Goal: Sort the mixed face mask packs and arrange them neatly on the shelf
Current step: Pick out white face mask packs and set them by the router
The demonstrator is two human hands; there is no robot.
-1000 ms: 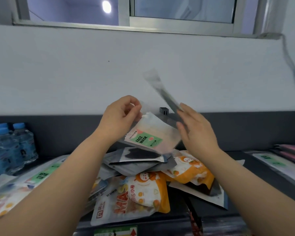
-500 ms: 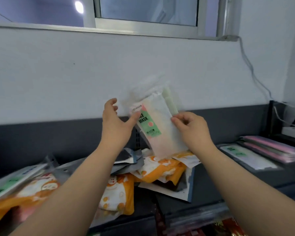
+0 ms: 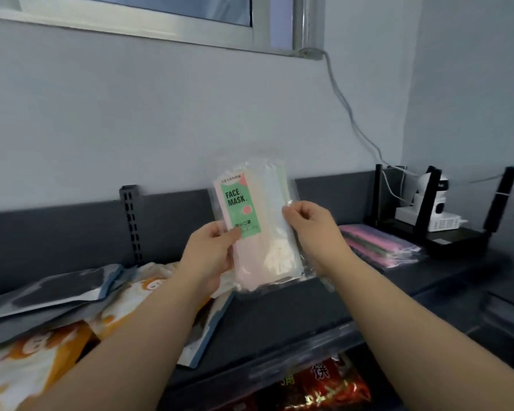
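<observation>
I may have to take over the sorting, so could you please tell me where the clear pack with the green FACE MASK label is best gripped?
Grip the clear face mask pack by its two long side edges, as the left hand and right hand do, pinching from either side. It is flat, thin and held upright with the label facing you, so edge pinches probably keep it from flopping and leave the label readable.

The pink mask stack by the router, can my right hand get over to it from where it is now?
Probably yes. The right hand is pinching the face mask pack, but the dark shelf between it and the pink stack lies bare.
</observation>
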